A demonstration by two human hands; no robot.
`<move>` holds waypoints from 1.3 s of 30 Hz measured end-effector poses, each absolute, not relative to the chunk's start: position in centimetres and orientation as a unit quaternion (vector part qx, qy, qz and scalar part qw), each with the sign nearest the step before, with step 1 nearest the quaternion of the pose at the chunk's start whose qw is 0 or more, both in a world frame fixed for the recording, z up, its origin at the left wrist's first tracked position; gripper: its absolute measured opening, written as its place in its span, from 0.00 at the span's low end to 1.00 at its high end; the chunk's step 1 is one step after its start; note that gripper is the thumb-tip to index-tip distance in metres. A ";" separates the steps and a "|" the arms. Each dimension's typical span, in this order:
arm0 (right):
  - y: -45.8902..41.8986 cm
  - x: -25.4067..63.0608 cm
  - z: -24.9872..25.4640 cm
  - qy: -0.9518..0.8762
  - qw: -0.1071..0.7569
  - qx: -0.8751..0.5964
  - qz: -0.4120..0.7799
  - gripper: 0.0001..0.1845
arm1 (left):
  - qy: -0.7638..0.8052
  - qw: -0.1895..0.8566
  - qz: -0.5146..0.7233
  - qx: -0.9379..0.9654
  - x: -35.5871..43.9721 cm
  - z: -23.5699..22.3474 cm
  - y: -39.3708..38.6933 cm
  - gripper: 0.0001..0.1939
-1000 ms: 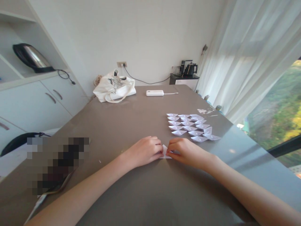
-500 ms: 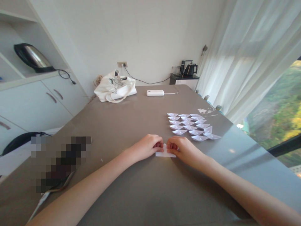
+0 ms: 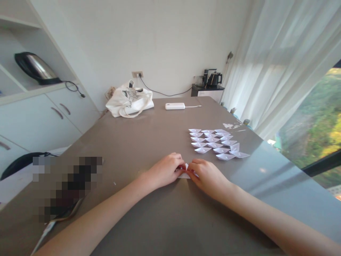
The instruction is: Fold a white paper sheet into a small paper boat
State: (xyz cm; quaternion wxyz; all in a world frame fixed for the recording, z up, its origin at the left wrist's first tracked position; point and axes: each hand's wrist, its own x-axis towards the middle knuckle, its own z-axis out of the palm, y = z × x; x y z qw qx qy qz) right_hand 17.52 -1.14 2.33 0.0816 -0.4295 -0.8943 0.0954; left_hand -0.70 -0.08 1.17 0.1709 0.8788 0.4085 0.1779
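Observation:
A small folded sheet of white paper point(image 3: 183, 175) lies low over the table, mostly covered by my fingers. My left hand point(image 3: 170, 169) pinches its left side, fingers curled and thumb pressed in. From the other side my right hand point(image 3: 206, 173) grips it too, its thumb and fingertips meeting near the paper's middle. The two hands almost touch. Just beyond them, to the right, several folded white paper boats point(image 3: 213, 145) sit close together in rough rows.
The grey table point(image 3: 133, 142) carries a white bag point(image 3: 130, 99) and a white power bank point(image 3: 175, 106) at its far end. Paper scraps point(image 3: 231, 126) lie near the right edge. A blurred-out dark object point(image 3: 71, 188) with a cable is at left.
My right hand has shifted left over the paper, bringing its fingertips against those of my left hand. Less of the paper shows now. The boats have stayed in place.

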 end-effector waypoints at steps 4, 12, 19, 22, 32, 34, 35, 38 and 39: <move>-0.8 17.3 2.0 -0.882 0.098 -0.446 0.117 0.10 | 0.426 0.224 0.185 0.857 -0.8 1.2 0.0 0.05; -0.4 17.7 2.0 -0.876 0.122 -0.446 0.138 0.07 | 0.401 0.224 0.162 0.873 -1.3 1.5 0.4 0.05; -0.2 18.8 2.6 -0.867 0.095 -0.469 0.141 0.08 | 0.406 0.246 0.138 0.869 -2.2 2.1 0.4 0.06; -0.2 19.2 3.0 -0.865 0.073 -0.476 0.138 0.08 | 0.415 0.249 0.130 0.866 -2.7 2.1 0.6 0.04; -0.2 19.3 3.6 -0.861 0.045 -0.487 0.138 0.08 | 0.380 0.221 0.135 0.888 -2.0 2.8 -0.1 0.06; -0.1 19.4 3.5 -0.861 0.044 -0.488 0.136 0.08 | 0.373 0.213 0.152 0.890 -1.2 2.5 -0.5 0.09; -0.1 19.4 3.5 -0.862 0.044 -0.488 0.132 0.08 | 0.389 0.207 0.165 0.883 -0.7 2.2 -0.7 0.08; -0.1 19.5 3.3 -0.865 0.044 -0.485 0.121 0.08 | 0.462 0.189 0.190 0.846 0.7 1.2 -1.1 0.03; -0.2 19.5 3.3 -0.866 0.044 -0.483 0.120 0.08 | 0.470 0.189 0.193 0.840 1.1 0.9 -1.2 0.02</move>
